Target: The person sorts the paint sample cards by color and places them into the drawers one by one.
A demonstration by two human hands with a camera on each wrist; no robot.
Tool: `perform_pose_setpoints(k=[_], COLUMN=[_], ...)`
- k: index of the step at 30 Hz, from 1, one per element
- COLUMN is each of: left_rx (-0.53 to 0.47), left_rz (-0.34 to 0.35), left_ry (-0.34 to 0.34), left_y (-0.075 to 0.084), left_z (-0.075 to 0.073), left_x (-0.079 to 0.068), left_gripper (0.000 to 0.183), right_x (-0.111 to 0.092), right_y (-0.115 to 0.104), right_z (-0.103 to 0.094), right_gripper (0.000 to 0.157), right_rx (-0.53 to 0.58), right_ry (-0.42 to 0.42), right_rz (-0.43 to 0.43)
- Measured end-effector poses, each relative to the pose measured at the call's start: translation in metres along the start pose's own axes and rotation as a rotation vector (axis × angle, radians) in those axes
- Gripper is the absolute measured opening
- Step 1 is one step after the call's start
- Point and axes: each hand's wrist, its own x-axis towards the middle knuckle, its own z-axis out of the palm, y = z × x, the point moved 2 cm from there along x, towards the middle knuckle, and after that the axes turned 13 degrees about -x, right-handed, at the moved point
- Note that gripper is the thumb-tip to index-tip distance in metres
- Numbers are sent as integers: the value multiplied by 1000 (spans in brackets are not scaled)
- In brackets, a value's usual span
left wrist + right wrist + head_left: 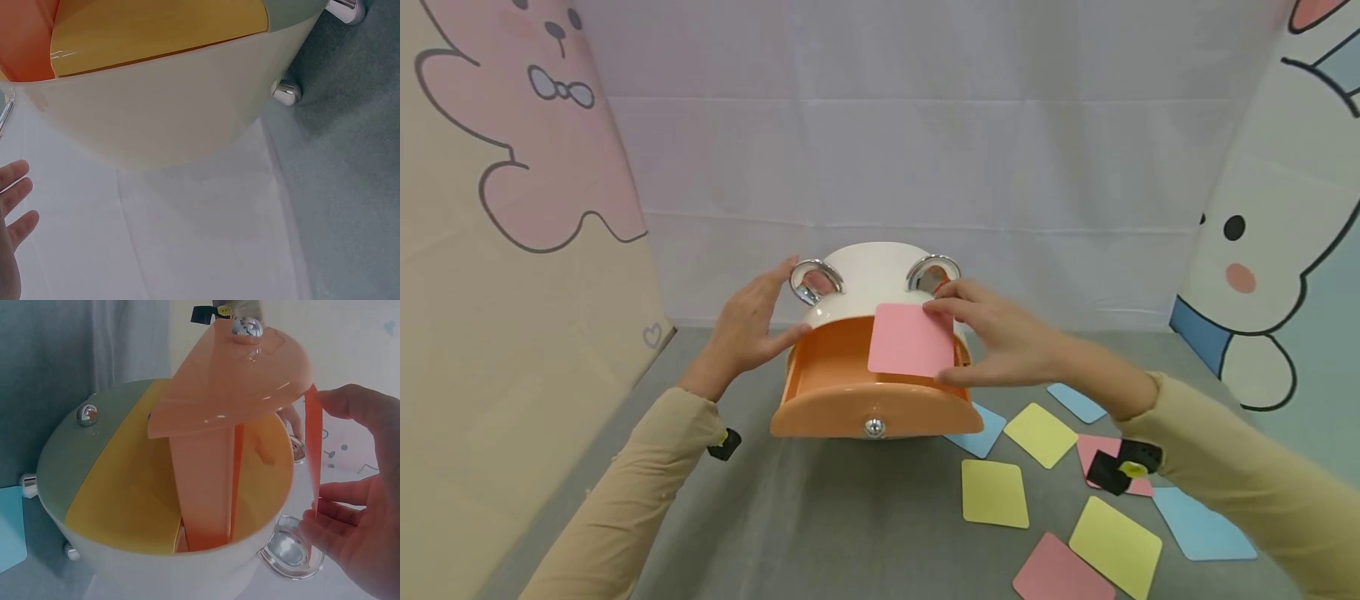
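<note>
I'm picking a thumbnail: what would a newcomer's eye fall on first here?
Probably the pulled-out orange drawer at the center, jutting from a rounded white cabinet. Above the drawer, the right hand pinches a pink card. Next come the scattered yellow, blue and pink cards on the gray tabletop at the lower right of the head view.

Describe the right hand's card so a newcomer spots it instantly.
Find the white rounded cabinet on the grey table. Over its open orange drawer, the right hand pinches a pink card. Unlike the other cards, lying on the table, this one is held up.
</note>
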Motion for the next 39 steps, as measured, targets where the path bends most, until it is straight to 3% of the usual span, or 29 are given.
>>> perform_pose_setpoints(k=[20, 29, 39], left_rx=[1, 0, 3], left_rz=[-14, -13, -3], left_ry=[-11, -16, 0], left_y=[0, 2, 1], left_z=[-1, 0, -1], left_x=[-1, 0, 0], left_gripper=[89, 90, 89], right_x=[41, 46, 42], right_y=[-24, -25, -20], right_z=[18, 25, 20], right_gripper=[62, 62, 64], right_rx=[54, 60, 104], right_ry=[-16, 6, 8], right_rz=[-34, -59, -32])
